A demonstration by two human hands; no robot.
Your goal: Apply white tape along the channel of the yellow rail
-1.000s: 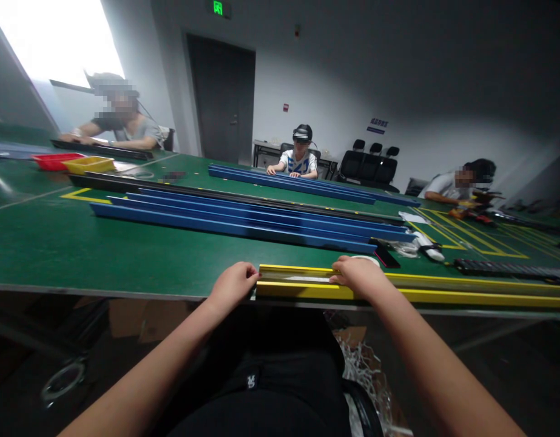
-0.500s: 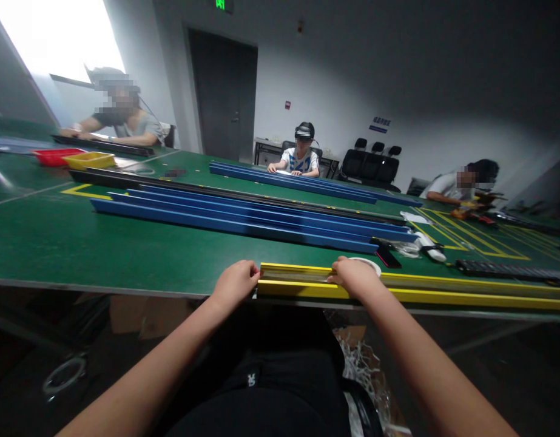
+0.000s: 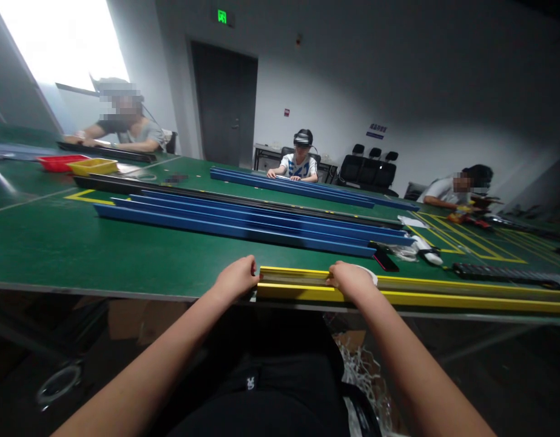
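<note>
A long yellow channel rail [image 3: 425, 298] lies along the near edge of the green table, reaching out of view on the right. My left hand [image 3: 238, 277] is closed at the rail's left end, fingertips pinched together; whatever they hold is too small to make out. Over the rail's channel, my right hand [image 3: 352, 280] has its fingers bent and pressed together inside the groove. Anything between those fingers is hidden. Part of a white ring-shaped roll [image 3: 369, 274] shows behind my right hand.
Several blue rails [image 3: 234, 227] and a black rail [image 3: 179, 192] lie across the table [image 3: 47, 249]. A phone [image 3: 386, 260] and a white tool [image 3: 428, 252] lie right of them. Red [image 3: 61, 163] and yellow [image 3: 93, 167] trays stand far left. Three people sit around the table.
The view has tilted up slightly, so the scene sits a little lower. My right hand has shifted slightly left along the yellow rail. My left hand stays at the rail's end.
</note>
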